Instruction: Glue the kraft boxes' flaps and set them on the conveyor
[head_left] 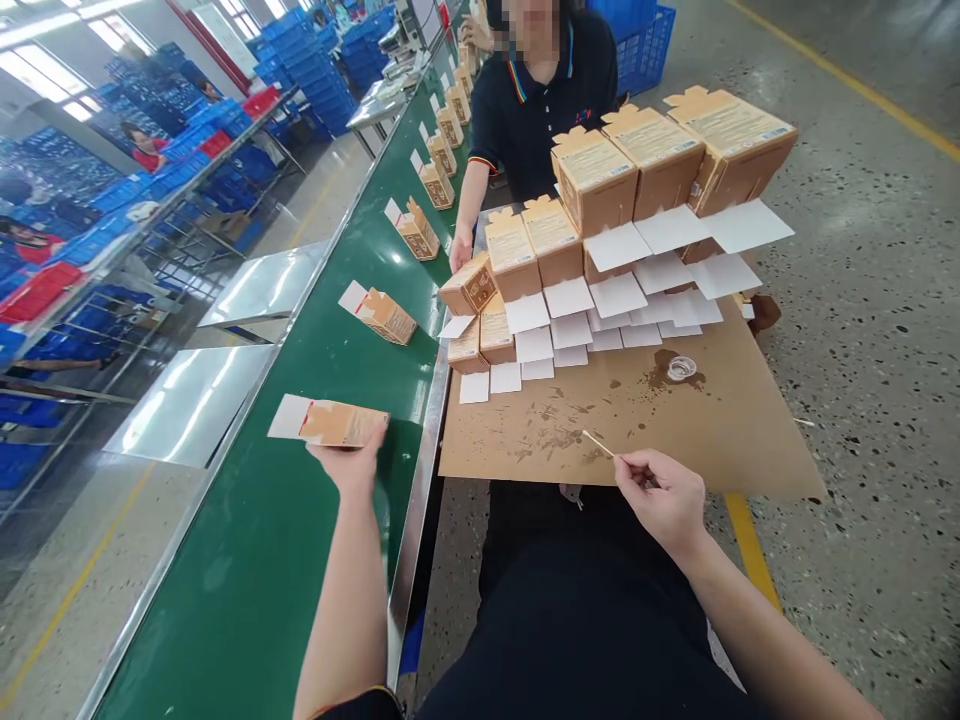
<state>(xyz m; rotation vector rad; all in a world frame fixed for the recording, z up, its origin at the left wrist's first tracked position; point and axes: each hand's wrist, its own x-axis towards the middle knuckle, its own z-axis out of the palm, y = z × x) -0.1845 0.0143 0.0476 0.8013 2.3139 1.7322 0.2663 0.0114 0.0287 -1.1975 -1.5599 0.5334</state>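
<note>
My left hand (352, 460) is closed around a small brown carton (341, 422) over the green conveyor belt (247, 560); the carton's white flap points left. Between the fingertips of my right hand (664, 500) is a thin cotton swab (598, 443), its tip over the wet-spotted brown cardboard sheet (750, 440). Beyond it a small clear dish (682, 369) sits in a dark damp patch. Stacked brown cartons (600, 190) stand at the far part of the sheet, their white flaps sticking out toward me.
More cartons (386, 315) stand in a row along the belt. Opposite me, a co-worker (540, 110) has a hand (461, 250) by a carton at the stack's left end. A metal rail (420, 480) edges the belt. Blue crates (637, 50) are behind the co-worker.
</note>
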